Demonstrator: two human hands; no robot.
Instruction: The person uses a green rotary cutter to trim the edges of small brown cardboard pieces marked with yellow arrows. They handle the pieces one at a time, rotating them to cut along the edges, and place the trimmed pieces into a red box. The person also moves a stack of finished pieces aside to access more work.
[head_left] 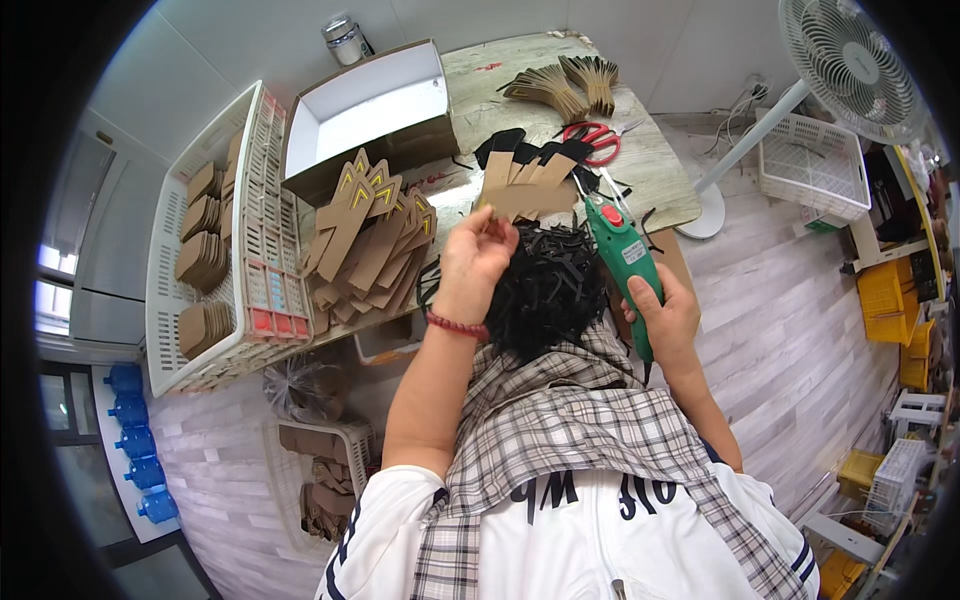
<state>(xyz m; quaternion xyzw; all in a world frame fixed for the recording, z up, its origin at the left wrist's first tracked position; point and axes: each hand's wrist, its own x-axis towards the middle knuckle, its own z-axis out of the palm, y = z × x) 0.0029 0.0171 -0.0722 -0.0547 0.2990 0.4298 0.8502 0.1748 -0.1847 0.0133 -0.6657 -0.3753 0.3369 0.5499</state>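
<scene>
Basically, right hand (pixel 665 315) is wrapped around the green power tool (pixel 628 255), thumb up its side below the red button, metal front end pointing away from the body. Left hand (pixel 475 255) is nearly closed, fingertips at the left end of a blurred brown piece (pixel 537 200); looks like a pinch, exact contact hard to read. Piece sits over the near part of the counter (pixel 665 180), just left of the tool's front. Judgement: piece is light, thin, fairly stiff, could bend if squeezed mid-span; best held by one end. Tool looks rigid, moderately heavy; grip the body, keep fingers off the metal. Black strips (pixel 550 290) heap up below, between the hands; probably soft, easy to snag. Black-ended pieces (pixel 515 170) lie just beyond, red-handled scissors (pixel 598 138) past those. Left side is tight: brown stack (pixel 370 245), open box (pixel 395 155), white crate (pixel 158 260). Counter's right edge runs near the tool; more room that way, over the floor, up to the fan (pixel 850 65).
</scene>
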